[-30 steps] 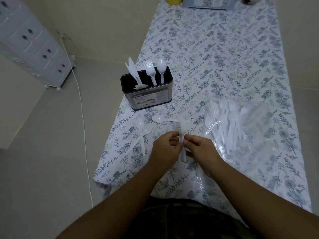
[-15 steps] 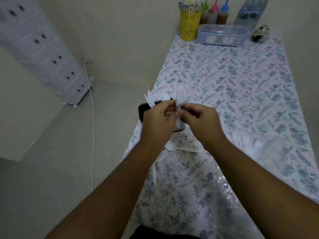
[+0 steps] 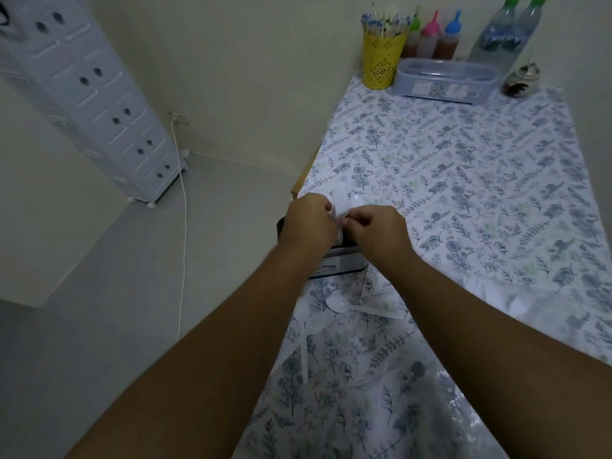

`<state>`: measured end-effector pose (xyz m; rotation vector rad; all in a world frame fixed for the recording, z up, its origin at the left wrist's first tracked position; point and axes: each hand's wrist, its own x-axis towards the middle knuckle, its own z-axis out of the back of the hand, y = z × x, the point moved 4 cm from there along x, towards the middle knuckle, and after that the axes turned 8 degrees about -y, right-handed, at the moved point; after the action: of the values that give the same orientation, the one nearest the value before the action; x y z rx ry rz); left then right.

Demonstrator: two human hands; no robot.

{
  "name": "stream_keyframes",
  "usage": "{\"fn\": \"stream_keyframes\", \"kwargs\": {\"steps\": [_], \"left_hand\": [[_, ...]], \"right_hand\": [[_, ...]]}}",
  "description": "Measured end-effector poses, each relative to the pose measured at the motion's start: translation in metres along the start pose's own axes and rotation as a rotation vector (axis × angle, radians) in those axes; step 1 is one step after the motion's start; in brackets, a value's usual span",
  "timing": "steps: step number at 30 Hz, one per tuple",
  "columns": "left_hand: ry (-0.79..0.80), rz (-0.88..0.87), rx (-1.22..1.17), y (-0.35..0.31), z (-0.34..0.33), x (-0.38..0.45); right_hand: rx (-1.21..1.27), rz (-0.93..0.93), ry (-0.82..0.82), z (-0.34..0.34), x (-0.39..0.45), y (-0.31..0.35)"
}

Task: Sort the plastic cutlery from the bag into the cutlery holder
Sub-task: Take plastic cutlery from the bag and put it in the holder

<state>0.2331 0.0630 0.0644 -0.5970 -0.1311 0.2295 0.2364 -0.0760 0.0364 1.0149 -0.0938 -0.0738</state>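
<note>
Nearest the viewer, short of the cutlery holder (image 3: pixel 334 260), lie loose white spoons (image 3: pixel 311 321) on the floral worktop (image 3: pixel 463 180), one more spoon (image 3: pixel 339 305) just right of them with its handle running right, all yet to be sorted. Right of these, well to the right of the holder, sits the clear bag (image 3: pixel 516 301), blurred, with pale cutlery dimly showing inside; number and kind cannot be told. Directly above the holder, both hands meet: left hand (image 3: pixel 309 223) and right hand (image 3: pixel 377 231) each with fingers curled in a pinching grip on one thin white piece of cutlery (image 3: pixel 338 215), held about upright between them. Looks most like a fork, though hidden too much to say for sure. Step in hand, as a judgement: lowering this piece into a compartment of the holder. Next move probably calls for lining the handle up over the right slot, letting go with both grips, then reaching back toward the near spoons or the bag. Of the holder itself little shows: a dark rim at the left of the left hand, a metallic front with a label below the wrists; the compartments are covered by the hands. Just beyond the hands, white tips (image 3: pixel 344 200) of pieces standing in the holder peek out. Far beyond the holder, at the worktop's far end, stand a yellow cup (image 3: pixel 381 61), a grey lidded box (image 3: pixel 443 81), sauce bottles (image 3: pixel 430 38) and water bottles (image 3: pixel 506 34).
</note>
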Motion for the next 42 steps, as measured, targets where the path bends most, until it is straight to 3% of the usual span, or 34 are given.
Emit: {"fn": "stream_keyframes", "kwargs": {"steps": [4, 7, 10, 13, 15, 19, 21, 30, 36, 42], "left_hand": [[0.061, 0.007, 0.173, -0.009, 0.004, 0.001], [-0.013, -0.08, 0.176, -0.013, 0.016, -0.002], [-0.168, -0.207, -0.02, -0.007, 0.035, -0.022], [-0.182, -0.252, -0.163, 0.007, 0.041, -0.07], [-0.112, -0.16, -0.161, 0.033, 0.023, -0.103], [0.108, 0.207, -0.009, 0.11, -0.04, -0.146], [0.165, 0.273, 0.05, 0.131, -0.059, -0.162], [0.237, 0.382, -0.063, 0.135, -0.061, -0.182], [0.42, 0.463, -0.467, 0.112, -0.06, -0.21], [0.369, 0.407, -0.585, 0.103, -0.066, -0.216]], "right_hand": [[-0.092, -0.017, -0.018, 0.002, -0.003, -0.004], [-0.072, -0.034, -0.041, 0.009, -0.008, -0.004], [-0.018, -0.058, -0.062, 0.015, -0.022, -0.009], [-0.009, -0.105, -0.037, 0.014, -0.05, -0.026], [-0.041, -0.148, 0.018, 0.008, -0.076, -0.043], [-0.015, -0.278, 0.171, -0.008, -0.125, -0.075], [-0.001, -0.338, 0.22, -0.013, -0.143, -0.087], [0.169, -0.596, 0.343, -0.018, -0.182, -0.105], [0.326, -0.705, 0.459, -0.026, -0.194, -0.101], [0.48, -0.769, 0.313, -0.022, -0.194, -0.099]]}}
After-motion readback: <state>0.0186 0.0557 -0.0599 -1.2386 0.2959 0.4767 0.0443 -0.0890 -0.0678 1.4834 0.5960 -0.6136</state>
